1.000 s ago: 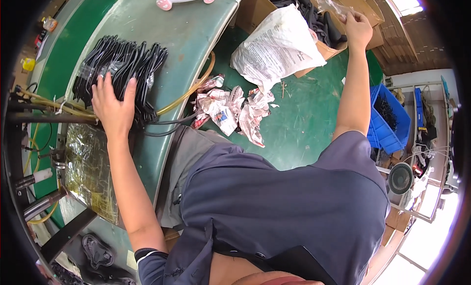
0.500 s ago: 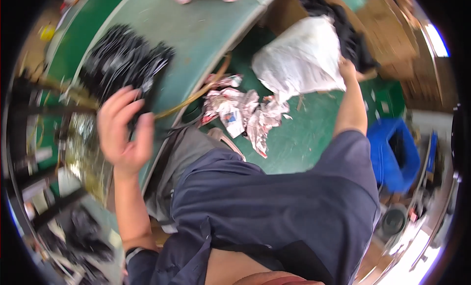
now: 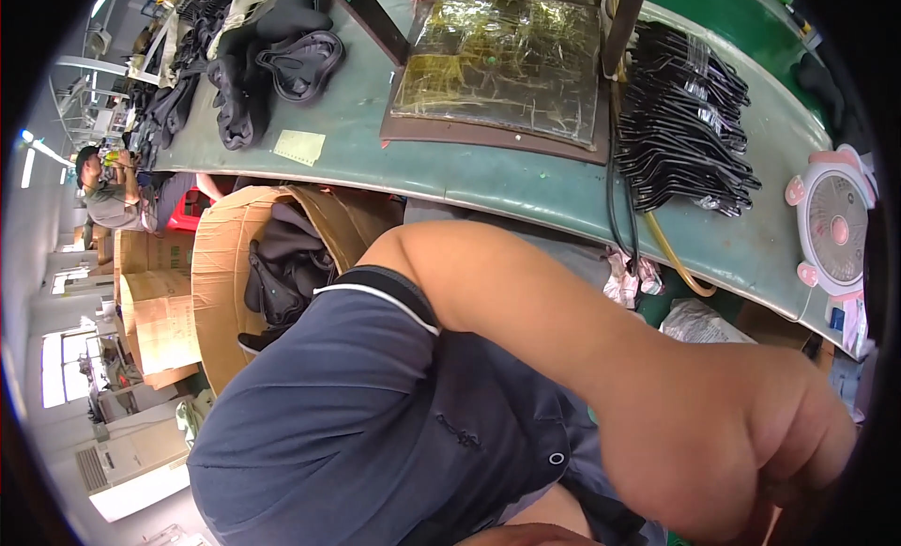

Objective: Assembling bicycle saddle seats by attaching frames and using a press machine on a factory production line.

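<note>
My left arm reaches across my body to the right. The left hand (image 3: 727,433) is large and close at the lower right, its fingers curled inward. What they close on, if anything, is hidden beneath the hand. My right hand is out of view. Beyond the left hand, a crumpled whitish plastic bag (image 3: 704,322) shows partly below the table edge. A stack of thin, bent black pieces (image 3: 680,123), partly wrapped in clear film, lies on the green table (image 3: 375,170).
A plate covered in yellowish film (image 3: 497,72) sits within a dark frame. Black moulded pads (image 3: 300,65) lie left of it; a pink-and-white fan (image 3: 835,227) stands right. Below the table, a cardboard box (image 3: 221,283) holds black pieces (image 3: 286,264). Another person (image 3: 113,194) is far left.
The view has swung left along the table. My left hand has gone from beside the black stack to across my body, its fingers now curled. My right hand has left the view.
</note>
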Motion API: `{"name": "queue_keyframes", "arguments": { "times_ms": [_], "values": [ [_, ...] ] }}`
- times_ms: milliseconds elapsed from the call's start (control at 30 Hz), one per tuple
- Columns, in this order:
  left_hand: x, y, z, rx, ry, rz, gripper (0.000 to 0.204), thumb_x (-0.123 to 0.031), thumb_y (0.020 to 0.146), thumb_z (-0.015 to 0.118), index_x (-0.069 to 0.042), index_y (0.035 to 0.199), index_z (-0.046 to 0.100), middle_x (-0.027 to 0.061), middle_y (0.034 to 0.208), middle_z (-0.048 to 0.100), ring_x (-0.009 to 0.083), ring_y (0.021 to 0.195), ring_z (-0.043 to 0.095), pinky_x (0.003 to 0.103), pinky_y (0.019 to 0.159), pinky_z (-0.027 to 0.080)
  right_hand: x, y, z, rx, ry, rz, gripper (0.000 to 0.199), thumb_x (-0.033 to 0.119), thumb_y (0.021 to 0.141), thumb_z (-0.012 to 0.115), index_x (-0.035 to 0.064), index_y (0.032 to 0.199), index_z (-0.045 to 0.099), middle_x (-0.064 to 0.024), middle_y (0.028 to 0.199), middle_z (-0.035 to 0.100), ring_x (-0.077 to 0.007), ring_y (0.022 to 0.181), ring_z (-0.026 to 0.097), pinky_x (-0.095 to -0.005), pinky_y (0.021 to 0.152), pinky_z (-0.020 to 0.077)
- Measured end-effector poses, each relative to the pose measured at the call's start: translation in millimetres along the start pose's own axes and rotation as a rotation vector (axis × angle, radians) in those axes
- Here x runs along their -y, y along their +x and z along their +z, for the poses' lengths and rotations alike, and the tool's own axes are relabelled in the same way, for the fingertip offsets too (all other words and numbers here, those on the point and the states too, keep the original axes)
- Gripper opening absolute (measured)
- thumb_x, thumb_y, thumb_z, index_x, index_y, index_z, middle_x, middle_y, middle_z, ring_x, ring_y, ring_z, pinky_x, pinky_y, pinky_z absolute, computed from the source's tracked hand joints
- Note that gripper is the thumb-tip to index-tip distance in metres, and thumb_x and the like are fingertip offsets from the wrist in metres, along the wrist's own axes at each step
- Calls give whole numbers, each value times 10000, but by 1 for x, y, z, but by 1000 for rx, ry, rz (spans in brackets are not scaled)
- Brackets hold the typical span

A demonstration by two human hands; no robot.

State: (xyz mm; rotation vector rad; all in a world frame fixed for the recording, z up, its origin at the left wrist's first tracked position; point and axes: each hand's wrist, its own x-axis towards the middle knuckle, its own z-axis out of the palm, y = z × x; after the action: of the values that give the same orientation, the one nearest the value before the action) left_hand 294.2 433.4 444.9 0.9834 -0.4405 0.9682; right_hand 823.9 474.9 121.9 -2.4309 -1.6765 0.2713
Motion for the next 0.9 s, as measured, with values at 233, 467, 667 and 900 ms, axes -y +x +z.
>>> {"name": "queue_keyframes", "arguments": {
  "times_ms": [233, 467, 667, 900],
  "values": [
    [-49, -21, 12, 50, -238, 148, 372, 103, 864, 555, 106, 1224, 650, 179, 1115, 743, 262, 1018, 734, 376, 869, 579, 38, -37, -139, -348, -412, 161, 379, 246, 1047, 604, -15, 1276, 755, -204, 1199, 790, -321, 1082, 757, -439, 953, 581],
    [-117, -76, 14, -1, -291, 289, 388, 112, 863, 557, 149, 1247, 600, 213, 1132, 725, 270, 1022, 720, 384, 880, 575, 281, -63, -148, -436, 205, -458, 267, 88, 1044, 712, -47, 1273, 745, -149, 1249, 778, -234, 1107, 748, -330, 962, 584],
    [-181, -153, 9, -336, 297, 122, 21, 50, 865, 649, 46, 848, 661, 184, 869, 714, 290, 772, 683, 397, 706, 564, 427, -63, -126, -203, 190, -733, 313, 6, 996, 670, -12, 1303, 724, -177, 1323, 733, -308, 1168, 723, -398, 968, 596],
    [-339, -323, -52, -1328, 1698, -76, 204, 35, 1030, 613, 21, 1200, 726, 129, 1140, 764, 213, 1039, 730, 309, 944, 568, 435, -18, -116, -171, -173, -907, 692, -120, 743, 586, 25, 1418, 632, -206, 1388, 650, -441, 1326, 579, -480, 1153, 464]
  ]
}}
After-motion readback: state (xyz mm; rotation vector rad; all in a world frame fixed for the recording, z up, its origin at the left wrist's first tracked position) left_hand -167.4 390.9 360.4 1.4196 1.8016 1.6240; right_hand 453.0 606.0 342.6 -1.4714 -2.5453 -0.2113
